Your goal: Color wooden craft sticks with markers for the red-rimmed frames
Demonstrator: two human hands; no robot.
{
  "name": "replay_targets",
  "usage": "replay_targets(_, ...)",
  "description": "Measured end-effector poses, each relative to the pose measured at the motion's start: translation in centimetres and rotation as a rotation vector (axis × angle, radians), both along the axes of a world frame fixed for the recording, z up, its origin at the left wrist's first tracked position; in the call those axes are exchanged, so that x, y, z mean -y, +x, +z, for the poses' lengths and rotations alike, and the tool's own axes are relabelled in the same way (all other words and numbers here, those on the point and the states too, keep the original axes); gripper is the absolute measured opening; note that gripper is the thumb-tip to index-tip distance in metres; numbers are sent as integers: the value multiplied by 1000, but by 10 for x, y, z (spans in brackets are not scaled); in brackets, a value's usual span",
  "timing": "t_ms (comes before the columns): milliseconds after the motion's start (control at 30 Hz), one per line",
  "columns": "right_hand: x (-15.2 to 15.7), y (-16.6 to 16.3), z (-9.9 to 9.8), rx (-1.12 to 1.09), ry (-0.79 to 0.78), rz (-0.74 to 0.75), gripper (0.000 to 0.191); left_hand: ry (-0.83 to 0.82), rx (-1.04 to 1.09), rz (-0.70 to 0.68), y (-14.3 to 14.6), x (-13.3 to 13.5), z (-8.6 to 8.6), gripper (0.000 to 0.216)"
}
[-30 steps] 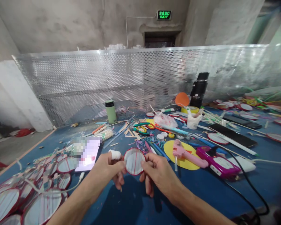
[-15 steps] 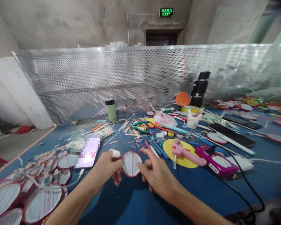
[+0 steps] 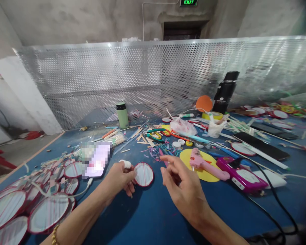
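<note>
- Evidently your left hand [image 3: 121, 178] pinches the red-rimmed disc [image 3: 144, 174] by its near edge, between thumb and fingers; that edge hold probably serves to leave the striped face uncovered. Whether the disc's underside touches the table [image 3: 153, 221], you cannot tell from here.
- Your right hand [image 3: 183, 183] hangs to the right of that grip, apart from the disc, with thumb and fingers parted and nothing visible between them.
- Beyond your right hand, the pink glue gun [image 3: 210, 167] lies on a yellow disc [image 3: 206, 176], perhaps to keep its nozzle off the table.
- Left of your left grip, a phone [image 3: 98, 163] lies near your forearm; further left, larger red-rimmed discs [image 3: 49, 213] overlap in a heap, likely to save room.
</note>
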State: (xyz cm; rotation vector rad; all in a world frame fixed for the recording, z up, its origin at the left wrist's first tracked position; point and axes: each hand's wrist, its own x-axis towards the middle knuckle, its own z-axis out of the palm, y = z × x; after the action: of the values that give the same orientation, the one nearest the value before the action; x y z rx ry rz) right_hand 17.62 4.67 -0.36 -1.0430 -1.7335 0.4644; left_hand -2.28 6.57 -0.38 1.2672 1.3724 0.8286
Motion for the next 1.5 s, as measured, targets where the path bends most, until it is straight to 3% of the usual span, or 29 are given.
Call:
replay_targets(233, 1, 0, 0, 55, 8, 8, 22, 12, -41, -15, 0, -3, -7, 17)
replay_targets(400, 0, -1, -4, 121, 16, 3, 23, 38, -77, 52, -3, -7, -8, 10)
replay_targets(500, 2, -3, -9, 319, -5, 43, 23, 47, -119, 104, -5, -11, -7, 9)
replay_targets(700, 14, -14, -5, 940, -47, 250, 20, 112, -233, 139, -13, -18, -16, 8)
replay_targets(800, 12, -21, -7, 1122, -48, 257, 24, 139, -291, 170, -14, -20, -18, 13)
replay_targets(1000, 3, -25, -26, 1213, 132, 252, 26, 160, -498, 207, -18, -22, -24, 21)
replay_targets(1133, -1, -24, -40, 1160, 264, 226, 23, 246, -639, 172, -22, -24, -31, 25)
replay_targets(1267, -3, -19, -46, 1090, 298, 250, 26, 337, -778, 159, -24, -22, -30, 27)
replay_targets(1333, 0, -8, -36, 1030, 282, 324, 24, 397, -873, 138, -24, -20, -28, 24)
replay_targets(1400, 6, 9, -13, 929, 270, 379, 17, 429, -936, 136, -23, -17, -25, 22)
replay_targets(1433, 8, 20, 2, 869, 267, 356, 17, 443, -942, 134, -21, -15, -24, 23)
replay_targets(1500, 7, 43, 38, 746, 228, 169, 22, 477, -901, 112, -15, -10, -22, 26)
